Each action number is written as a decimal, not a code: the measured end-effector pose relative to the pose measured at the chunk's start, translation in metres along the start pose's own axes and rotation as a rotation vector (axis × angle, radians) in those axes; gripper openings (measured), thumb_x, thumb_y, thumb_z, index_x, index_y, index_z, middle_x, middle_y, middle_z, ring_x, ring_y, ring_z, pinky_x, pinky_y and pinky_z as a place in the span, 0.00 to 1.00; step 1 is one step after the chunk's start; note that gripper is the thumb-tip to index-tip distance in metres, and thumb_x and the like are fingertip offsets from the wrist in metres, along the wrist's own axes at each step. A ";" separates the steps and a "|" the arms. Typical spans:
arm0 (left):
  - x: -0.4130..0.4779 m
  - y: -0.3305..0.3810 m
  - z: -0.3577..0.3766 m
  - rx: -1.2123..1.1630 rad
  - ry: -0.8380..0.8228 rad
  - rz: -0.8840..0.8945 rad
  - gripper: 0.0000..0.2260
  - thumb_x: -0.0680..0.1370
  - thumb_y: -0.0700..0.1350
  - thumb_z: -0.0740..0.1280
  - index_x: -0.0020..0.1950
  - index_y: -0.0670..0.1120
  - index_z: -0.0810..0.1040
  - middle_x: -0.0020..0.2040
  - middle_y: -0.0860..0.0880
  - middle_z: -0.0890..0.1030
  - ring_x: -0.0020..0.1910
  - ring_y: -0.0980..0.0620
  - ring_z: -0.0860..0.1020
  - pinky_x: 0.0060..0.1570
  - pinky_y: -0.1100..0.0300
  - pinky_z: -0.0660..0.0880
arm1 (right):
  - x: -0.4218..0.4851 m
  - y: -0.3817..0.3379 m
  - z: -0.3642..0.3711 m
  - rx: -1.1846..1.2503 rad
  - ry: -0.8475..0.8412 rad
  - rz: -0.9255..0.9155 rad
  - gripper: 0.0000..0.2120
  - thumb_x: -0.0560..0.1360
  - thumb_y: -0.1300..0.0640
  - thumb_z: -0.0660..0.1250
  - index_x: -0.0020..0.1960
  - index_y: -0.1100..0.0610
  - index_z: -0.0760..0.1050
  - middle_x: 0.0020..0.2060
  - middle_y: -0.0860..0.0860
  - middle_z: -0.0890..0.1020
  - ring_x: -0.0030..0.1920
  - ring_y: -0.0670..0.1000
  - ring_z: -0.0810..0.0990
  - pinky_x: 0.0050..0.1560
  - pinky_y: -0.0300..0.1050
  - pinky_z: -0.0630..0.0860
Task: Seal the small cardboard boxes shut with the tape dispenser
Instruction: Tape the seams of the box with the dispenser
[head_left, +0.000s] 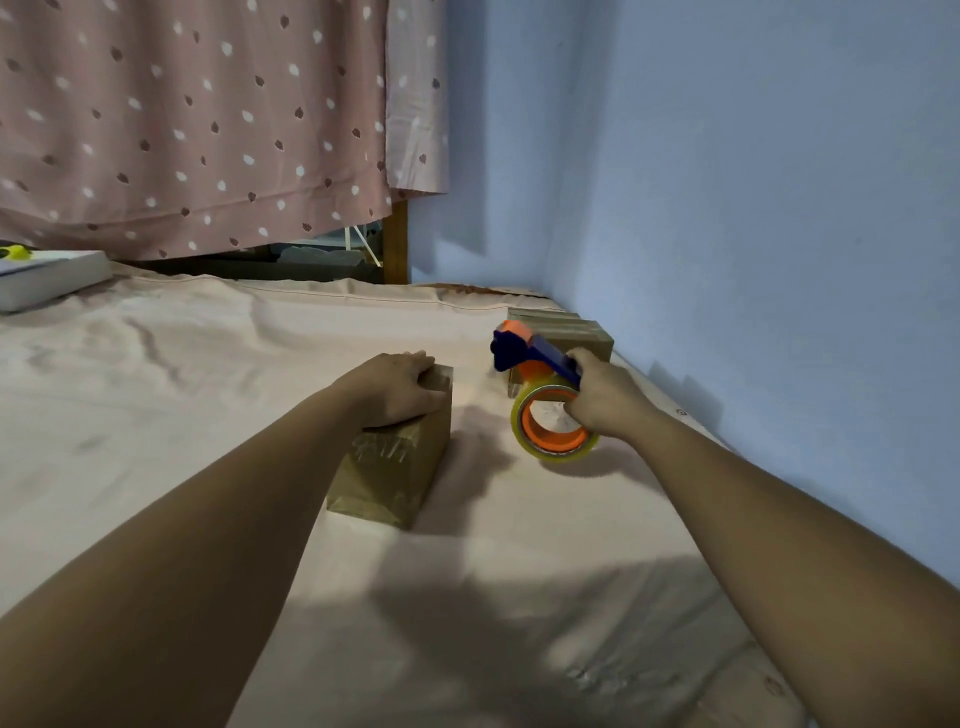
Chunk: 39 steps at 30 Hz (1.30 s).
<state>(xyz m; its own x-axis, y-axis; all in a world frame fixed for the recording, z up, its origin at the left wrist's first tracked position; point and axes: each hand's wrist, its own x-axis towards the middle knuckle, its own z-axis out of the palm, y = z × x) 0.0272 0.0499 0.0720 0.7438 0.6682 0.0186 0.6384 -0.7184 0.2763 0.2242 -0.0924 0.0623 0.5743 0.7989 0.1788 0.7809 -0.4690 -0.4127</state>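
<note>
A small brown cardboard box (395, 467) lies on the pink bedsheet (208, 415), with tape across its top and near end. My left hand (400, 389) rests on its far end, fingers curled over the far edge. My right hand (602, 395) grips the blue and orange tape dispenser (524, 351), whose clear tape roll (550, 428) hangs just above the sheet to the right of the box. A second small cardboard box (582, 335), with tape along its top, sits behind the dispenser by the wall.
A blue wall (727, 208) runs along the right side of the bed. A dotted pink curtain (208, 130) hangs at the back. A white flat box (47, 278) with a yellow item lies at the far left.
</note>
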 end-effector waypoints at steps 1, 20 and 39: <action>-0.001 0.000 -0.001 0.001 0.003 0.008 0.28 0.80 0.55 0.60 0.78 0.49 0.56 0.76 0.47 0.61 0.72 0.45 0.63 0.68 0.52 0.62 | -0.002 0.004 0.001 0.061 0.021 0.003 0.24 0.73 0.66 0.65 0.65 0.53 0.65 0.50 0.53 0.77 0.45 0.53 0.75 0.42 0.45 0.71; 0.001 0.003 0.003 0.019 -0.048 0.100 0.25 0.81 0.53 0.57 0.76 0.63 0.52 0.78 0.47 0.54 0.76 0.44 0.56 0.72 0.47 0.56 | -0.015 -0.005 0.016 -0.370 -0.036 -0.171 0.26 0.74 0.63 0.63 0.68 0.47 0.61 0.48 0.54 0.71 0.44 0.53 0.74 0.42 0.46 0.74; 0.000 0.005 0.002 0.065 -0.047 0.168 0.20 0.83 0.51 0.55 0.75 0.59 0.61 0.77 0.43 0.59 0.76 0.44 0.55 0.69 0.49 0.58 | -0.002 -0.080 -0.024 -0.772 -0.104 -0.145 0.22 0.76 0.58 0.64 0.69 0.51 0.66 0.57 0.55 0.72 0.52 0.56 0.69 0.42 0.47 0.66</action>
<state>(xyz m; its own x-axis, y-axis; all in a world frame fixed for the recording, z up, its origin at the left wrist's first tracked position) 0.0308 0.0465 0.0716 0.8484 0.5292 0.0136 0.5149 -0.8309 0.2108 0.1664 -0.0659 0.1167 0.4578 0.8852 0.0834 0.8177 -0.4560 0.3515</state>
